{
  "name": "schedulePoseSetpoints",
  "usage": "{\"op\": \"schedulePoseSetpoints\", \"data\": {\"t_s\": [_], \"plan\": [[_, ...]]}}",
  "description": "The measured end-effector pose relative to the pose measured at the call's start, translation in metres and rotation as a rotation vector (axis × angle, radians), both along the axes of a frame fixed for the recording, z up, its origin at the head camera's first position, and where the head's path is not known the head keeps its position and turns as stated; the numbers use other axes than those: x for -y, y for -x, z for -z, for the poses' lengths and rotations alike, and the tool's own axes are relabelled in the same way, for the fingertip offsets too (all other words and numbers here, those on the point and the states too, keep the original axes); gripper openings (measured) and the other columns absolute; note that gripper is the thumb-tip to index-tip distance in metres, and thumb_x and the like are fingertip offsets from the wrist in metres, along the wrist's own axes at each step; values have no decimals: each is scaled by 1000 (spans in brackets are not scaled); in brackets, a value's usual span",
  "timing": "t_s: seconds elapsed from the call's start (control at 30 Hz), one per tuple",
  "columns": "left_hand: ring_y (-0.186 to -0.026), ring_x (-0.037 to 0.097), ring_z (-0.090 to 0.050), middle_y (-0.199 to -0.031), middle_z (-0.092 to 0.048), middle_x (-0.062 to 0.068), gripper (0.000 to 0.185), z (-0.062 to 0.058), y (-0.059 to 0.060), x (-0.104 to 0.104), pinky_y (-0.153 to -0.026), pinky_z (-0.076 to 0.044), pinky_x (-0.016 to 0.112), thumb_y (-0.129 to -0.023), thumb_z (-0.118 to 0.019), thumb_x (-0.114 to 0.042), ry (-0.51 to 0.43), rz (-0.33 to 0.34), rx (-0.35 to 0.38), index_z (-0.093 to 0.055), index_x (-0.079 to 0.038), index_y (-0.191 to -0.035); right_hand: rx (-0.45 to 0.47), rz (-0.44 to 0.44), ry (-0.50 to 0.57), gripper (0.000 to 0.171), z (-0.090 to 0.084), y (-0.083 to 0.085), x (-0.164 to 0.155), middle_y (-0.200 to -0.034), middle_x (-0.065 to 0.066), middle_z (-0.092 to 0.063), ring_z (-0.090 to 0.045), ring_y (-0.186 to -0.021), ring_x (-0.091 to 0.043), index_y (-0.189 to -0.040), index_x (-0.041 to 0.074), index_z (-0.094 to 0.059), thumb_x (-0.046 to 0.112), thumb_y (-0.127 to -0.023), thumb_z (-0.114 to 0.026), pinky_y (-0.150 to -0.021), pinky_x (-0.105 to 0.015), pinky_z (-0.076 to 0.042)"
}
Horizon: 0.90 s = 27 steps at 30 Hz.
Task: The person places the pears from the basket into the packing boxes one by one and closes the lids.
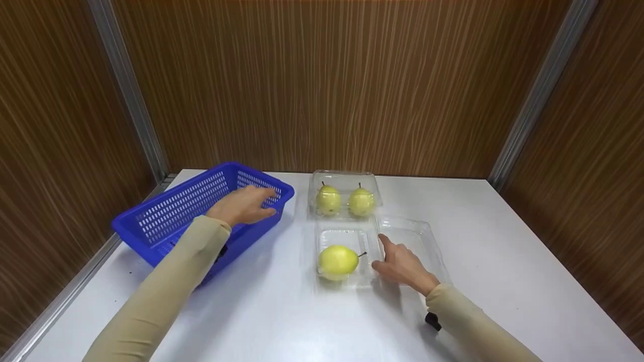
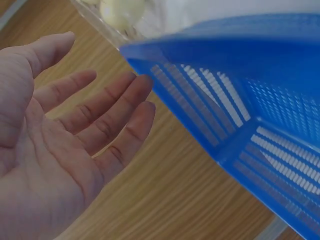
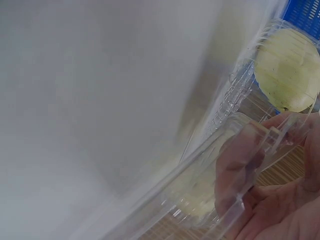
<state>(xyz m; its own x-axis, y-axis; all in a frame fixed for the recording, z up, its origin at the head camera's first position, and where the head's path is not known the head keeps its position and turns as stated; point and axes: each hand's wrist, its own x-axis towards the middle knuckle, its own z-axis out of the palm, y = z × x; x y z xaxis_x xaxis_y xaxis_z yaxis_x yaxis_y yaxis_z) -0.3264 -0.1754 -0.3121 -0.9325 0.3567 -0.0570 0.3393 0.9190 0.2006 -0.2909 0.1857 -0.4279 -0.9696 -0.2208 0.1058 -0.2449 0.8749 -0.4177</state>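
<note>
My left hand (image 1: 245,205) reaches over the right end of a blue perforated plastic basket (image 1: 176,193), holding nothing. In the left wrist view its fingers (image 2: 112,117) are spread and slightly bent near the basket rim. Lower right, my right hand (image 1: 402,265) is at the hinge side of an open clear plastic clamshell box (image 1: 365,239), thumb and index finger apart. Through the clear plastic in the right wrist view, the other fingers (image 3: 235,165) look bent. A yellow-green pear (image 1: 338,260) lies on its side in this box, stem pointing right.
Behind the open box stands another clear box (image 1: 342,178) with two upright pears (image 1: 328,200) in it. The open box's lid (image 1: 417,241) lies flat to the right. Wood-patterned panels (image 1: 322,85) enclose the white table (image 1: 282,322) at the back and sides.
</note>
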Motion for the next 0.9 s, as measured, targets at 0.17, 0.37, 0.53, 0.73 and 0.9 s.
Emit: {"op": "schedulePoseSetpoints", "data": {"t_s": [0.17,0.37,0.53,0.73,0.9], "plan": [[-135,37,-46,-146,-50,17,55,0,-1,14,-110,-37,54,-98,-58,-31,-6,-23,7,-45,-8,-146,-7,5,-7,75,0,1,0,-66,-2,-59,-54,-61,-18,-145,-1,-39,22,-77,-61,-63,-40,-49],[-134,40,-47,-145,-50,19,53,7,0,29,-109,-37,56,-101,-53,-31,17,-55,25,-44,-7,-147,10,15,-4,77,0,2,1,-68,-3,-60,-55,-61,-19,-146,-2,-37,22,-78,-63,-65,-42,-50],[-116,36,-60,-129,-62,19,41,12,1,43,-102,-47,51,-103,-46,-21,43,-52,35,-52,-3,-139,11,10,2,77,0,1,2,-68,-3,-60,-56,-61,-18,-146,-3,-37,22,-79,-64,-66,-43,-52],[-76,22,-55,-87,-62,9,27,15,-1,59,-69,-49,35,-98,-53,-18,97,-114,101,-65,-1,-115,13,14,2,77,-1,0,2,-69,-4,-61,-56,-61,-19,-147,-3,-36,22,-79,-64,-67,-43,-51],[-84,25,-59,-101,-66,16,38,15,-7,71,-79,-54,44,-95,-61,-24,154,-180,186,-62,4,-121,18,18,11,77,-1,0,3,-64,-2,-57,-52,-57,-16,-147,-3,-35,20,-79,-63,-62,-38,-48]]}}
